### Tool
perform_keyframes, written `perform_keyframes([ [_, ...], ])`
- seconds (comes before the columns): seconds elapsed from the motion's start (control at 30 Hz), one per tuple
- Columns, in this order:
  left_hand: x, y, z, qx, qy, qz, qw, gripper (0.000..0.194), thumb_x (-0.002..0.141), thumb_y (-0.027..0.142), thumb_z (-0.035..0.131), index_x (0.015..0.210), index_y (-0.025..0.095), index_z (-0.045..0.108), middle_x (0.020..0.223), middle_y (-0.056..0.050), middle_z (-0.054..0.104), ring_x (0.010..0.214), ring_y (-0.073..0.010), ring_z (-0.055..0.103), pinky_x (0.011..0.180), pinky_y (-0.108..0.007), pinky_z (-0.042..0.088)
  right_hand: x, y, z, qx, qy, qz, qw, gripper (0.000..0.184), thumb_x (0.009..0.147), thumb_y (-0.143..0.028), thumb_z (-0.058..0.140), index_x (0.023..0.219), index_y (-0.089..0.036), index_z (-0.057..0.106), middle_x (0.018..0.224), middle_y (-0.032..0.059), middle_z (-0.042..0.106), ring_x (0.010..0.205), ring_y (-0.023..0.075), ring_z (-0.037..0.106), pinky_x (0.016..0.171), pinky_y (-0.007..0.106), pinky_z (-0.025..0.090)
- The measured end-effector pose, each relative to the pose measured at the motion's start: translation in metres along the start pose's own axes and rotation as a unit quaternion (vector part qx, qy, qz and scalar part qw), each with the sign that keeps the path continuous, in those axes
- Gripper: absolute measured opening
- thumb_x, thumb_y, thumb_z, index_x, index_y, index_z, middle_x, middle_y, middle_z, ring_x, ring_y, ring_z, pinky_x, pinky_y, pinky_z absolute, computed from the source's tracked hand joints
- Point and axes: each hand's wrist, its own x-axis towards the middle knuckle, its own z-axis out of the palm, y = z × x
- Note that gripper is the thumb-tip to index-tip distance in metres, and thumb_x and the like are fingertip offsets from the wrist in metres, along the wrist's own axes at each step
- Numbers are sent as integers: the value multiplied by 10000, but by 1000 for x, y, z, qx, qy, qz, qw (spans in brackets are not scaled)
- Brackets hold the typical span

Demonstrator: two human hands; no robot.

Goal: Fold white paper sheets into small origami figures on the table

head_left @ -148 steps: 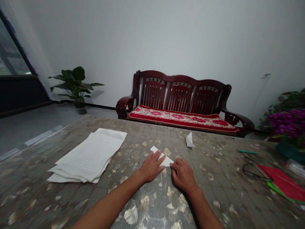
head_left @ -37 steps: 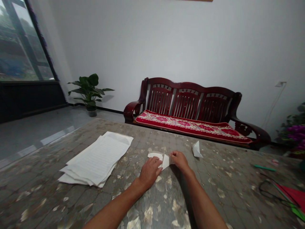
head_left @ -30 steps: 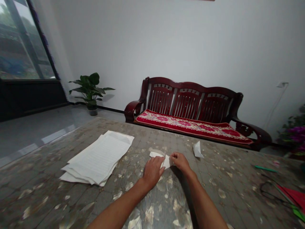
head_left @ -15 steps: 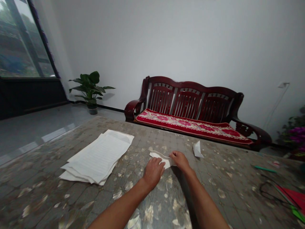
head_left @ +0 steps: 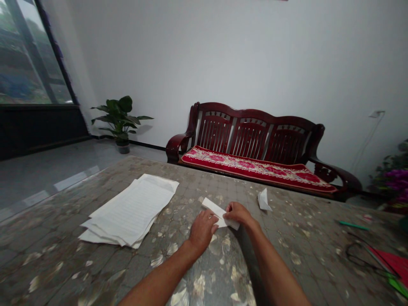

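A folded piece of white paper (head_left: 214, 207) lies on the patterned tabletop between my hands, with a straight strip along its far side and a smaller flap nearer me. My left hand (head_left: 203, 227) rests on the paper's near left part, fingers bent over it and pressing it to the table. The fingers of my right hand (head_left: 237, 212) are closed on the strip toward its right end. Part of the paper is hidden under both hands. Beyond my right hand stands a small folded white paper piece (head_left: 263, 199).
To the left lies a stack of lined paper sheets (head_left: 134, 210). On the right are a green pen (head_left: 353, 225), dark-framed glasses (head_left: 360, 257) and a red item (head_left: 387, 259) with a green edge. A wooden bench (head_left: 248, 131) stands behind the table (head_left: 105, 272).
The paper's far edge has gone from raised and curved to a flat, straight folded strip. My right hand has shifted slightly along it; my left hand has moved slightly left and nearer.
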Motion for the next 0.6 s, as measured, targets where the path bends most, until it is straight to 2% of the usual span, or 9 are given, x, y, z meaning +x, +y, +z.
perform_keyframes([
  [0.23,-3,0,-2,-59,5,-54,997,150,852,173,613,980,237,657,1057,-21,641,984,-173,613,838,-258,446,-27,-12,-6,10,2,-29,1000,116,662,-243,667,770,-204,649,694,-36,662,623,116,561,542,210,286],
  [0.33,0,2,-2,-133,25,-88,987,119,860,192,583,960,219,641,1005,-20,665,939,-167,636,820,-254,456,-45,-21,-3,-15,61,-53,997,80,729,-244,613,792,-213,650,777,-5,682,714,143,573,575,226,284],
  [0.4,2,5,0,-217,51,-118,968,146,878,233,553,1007,200,616,992,-34,679,923,-168,646,819,-261,470,-57,-26,3,-42,126,-89,987,92,790,-233,560,810,-218,648,839,19,681,782,158,573,623,235,306],
  [0.5,5,7,5,-355,63,-152,920,258,921,334,484,1112,178,562,1030,-69,696,900,-176,665,793,-274,498,-73,-31,17,-65,192,-147,968,139,864,-259,512,826,-222,641,852,37,658,857,184,560,729,249,341],
  [0.6,5,7,12,-406,64,-162,897,337,932,439,440,1073,172,588,1021,-84,705,894,-196,663,775,-283,503,-82,-33,33,-70,219,-186,955,197,914,-270,457,856,-216,637,889,64,651,900,207,551,803,273,362],
])
